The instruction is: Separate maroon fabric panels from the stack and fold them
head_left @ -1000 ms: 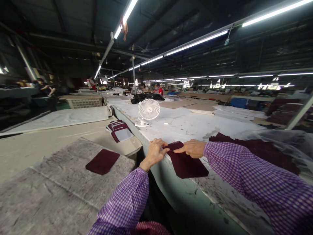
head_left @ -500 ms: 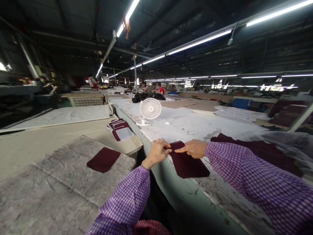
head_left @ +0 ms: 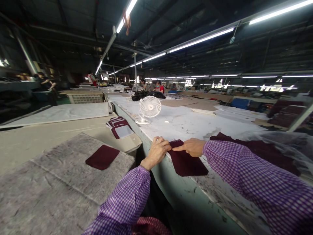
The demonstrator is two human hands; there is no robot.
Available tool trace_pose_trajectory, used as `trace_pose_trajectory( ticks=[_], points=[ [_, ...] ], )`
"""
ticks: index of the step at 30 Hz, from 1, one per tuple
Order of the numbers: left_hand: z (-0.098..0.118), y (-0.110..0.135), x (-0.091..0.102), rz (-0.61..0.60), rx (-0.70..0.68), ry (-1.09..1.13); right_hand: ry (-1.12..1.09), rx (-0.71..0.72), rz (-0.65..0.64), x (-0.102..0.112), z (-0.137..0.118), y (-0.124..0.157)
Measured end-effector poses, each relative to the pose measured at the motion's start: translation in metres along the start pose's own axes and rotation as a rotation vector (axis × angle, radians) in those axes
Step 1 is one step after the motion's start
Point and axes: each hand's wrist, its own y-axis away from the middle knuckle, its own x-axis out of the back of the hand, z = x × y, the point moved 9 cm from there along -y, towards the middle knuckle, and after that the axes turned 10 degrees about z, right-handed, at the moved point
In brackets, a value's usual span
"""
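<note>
A maroon fabric piece (head_left: pixel 188 164) with cut corners lies at the near edge of the white-covered table (head_left: pixel 186 127). Its far end (head_left: pixel 176 143) looks folded over and carries small pale marks. At the left side of that fold, my left hand (head_left: pixel 157 150) is closed, thumb and fingers pinching the fabric's edge. My right hand (head_left: pixel 193 147) rests on the fabric from the right, index finger stretched out along the fold and the other fingers curled. Its fingertip almost meets my left thumb. Nothing is visible inside the right hand.
Another maroon piece (head_left: pixel 102 157) lies on a grey felt-like board (head_left: pixel 61 182) to the left. Behind it sits a stack of maroon and white pieces (head_left: pixel 119 126). A white clip fan (head_left: pixel 149 107) stands ahead. More maroon fabric (head_left: pixel 256 153) lies right, partly under clear plastic. Several people work farther back.
Both hands stay at the fold, with only a slight shift of the right hand to the left. The whole view has moved a little.
</note>
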Motion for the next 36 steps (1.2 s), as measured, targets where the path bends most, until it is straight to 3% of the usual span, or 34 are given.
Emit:
trace_pose_trajectory(
  ticks=[6, 14, 18, 21, 24, 30, 33, 36],
  points=[
    [-0.005, 0.013, 0.015, -0.073, -0.001, 0.041, -0.003, -0.048, 0.079, 0.002, -0.006, 0.002],
    [-0.004, 0.019, 0.021, -0.011, 0.162, 0.038, -0.345, -0.185, 0.215, -0.012, 0.025, 0.015],
    [-0.01, 0.007, 0.016, -0.033, 0.253, -0.007, -0.461, -0.169, 0.282, 0.0, 0.038, 0.018],
    [-0.019, -0.002, 0.01, -0.041, 0.311, -0.033, -0.568, -0.204, 0.324, 0.018, 0.07, 0.042],
    [-0.031, -0.01, 0.002, -0.055, 0.395, -0.048, -0.64, -0.308, 0.382, 0.031, 0.121, 0.084],
    [-0.045, -0.029, -0.011, -0.061, 0.551, -0.125, -0.539, -0.639, 0.426, 0.007, 0.212, 0.154],
    [-0.046, -0.04, -0.025, -0.099, 0.592, -0.095, -0.442, -0.778, 0.461, -0.001, 0.232, 0.169],
    [-0.041, -0.047, -0.039, -0.152, 0.606, 0.011, -0.436, -0.779, 0.504, 0.008, 0.227, 0.17]
  ],
)
